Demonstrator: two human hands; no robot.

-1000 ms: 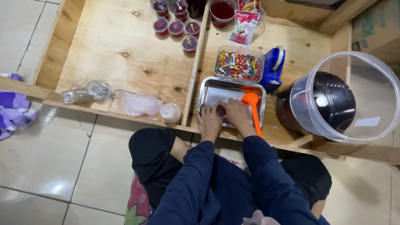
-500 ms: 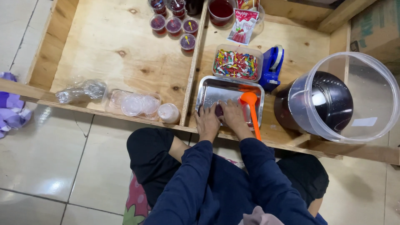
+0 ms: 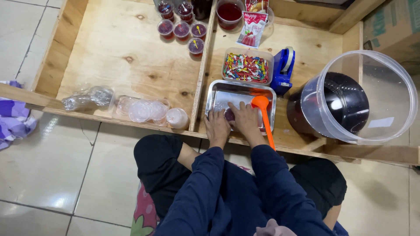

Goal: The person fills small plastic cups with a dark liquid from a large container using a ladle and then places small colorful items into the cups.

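In the head view, the person sits on the tiled floor in front of a low wooden tray table and both hands are inside a shallow metal tray. The left hand and the right hand are close together, side by side, and between them there is a small cup with dark red filling; the fingers are bent around it, but I cannot tell how firmly each hand grips it. An orange ladle lies in the tray, just beside the right hand, with its handle going over the near edge. Behind the tray stands a clear box of colourful small spoons, and next to it a blue tape dispenser. At the right is a big transparent bucket with dark liquid. At the far side, several filled small cups stand together. On the left, a stack of clear lids lies near the table edge.
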